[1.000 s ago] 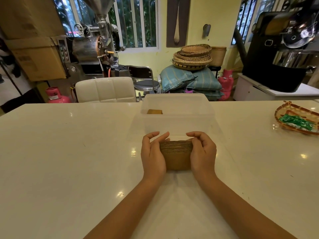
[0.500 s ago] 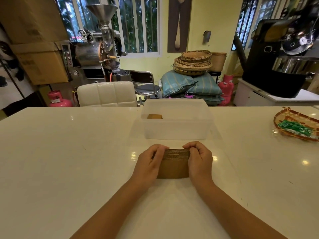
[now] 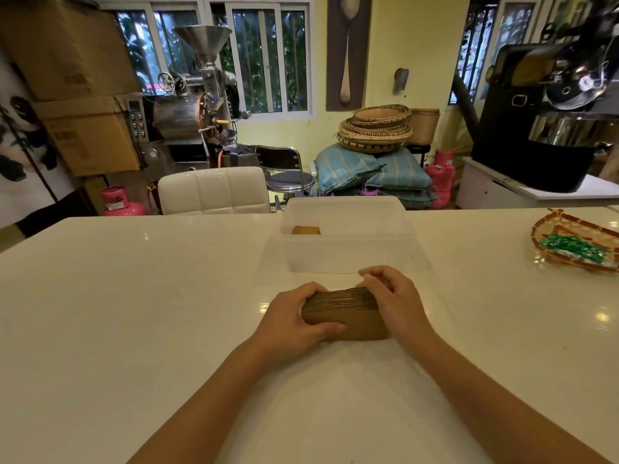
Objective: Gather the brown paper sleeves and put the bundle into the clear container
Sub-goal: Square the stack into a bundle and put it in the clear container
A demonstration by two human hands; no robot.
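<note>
Fingers of L hand curl round the left end of the sleeves, thumb lying across the front face; R hand fingers fold over the right end and top edge. Both closed on the stack, squeezing it from the ends. Can't tell how hard.

Sleeves sit on the table at frame center, just below the box, close to it but not touching. One brown item already in the box, upper-left corner of it; can't tell what exactly.

Handling, my read: light, thin flat paper/card, many layers. Stiff edge-on, floppy flat. Loose layers will prob slide or fan out if end pressure drops. Not fragile, but edges crease. Best hold = as now, both ends pinched, thumbs in front, fingers on top/back so layers stay squared. One-hand grab at mid risks a spill.

Orientation: long axis runs left-right across the frame, roughly parallel to the near wall of the box. Stack stands on its long edge, layer edges face up, broad face toward camera. Box opening faces up, so lift and drop in w/o rotating should work.
</note>
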